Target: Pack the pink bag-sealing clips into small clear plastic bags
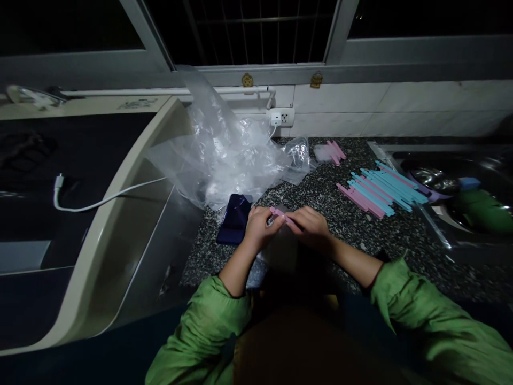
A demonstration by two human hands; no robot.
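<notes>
Glossy clear plastic bags [240, 155], speckled dark stone-look countertop [320, 198], wrinkled green cloth sleeves [204, 321]

Pink and light-blue strips [385, 187], black-and-white speckled counter [212, 256], green sleeves [206, 315], dark blue phone [234, 219], white cable [108, 201].

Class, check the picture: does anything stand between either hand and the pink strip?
Nothing visible does: the left hand and the right hand both hold the pink strip. The clear plastic lies beyond them, not between.
</notes>
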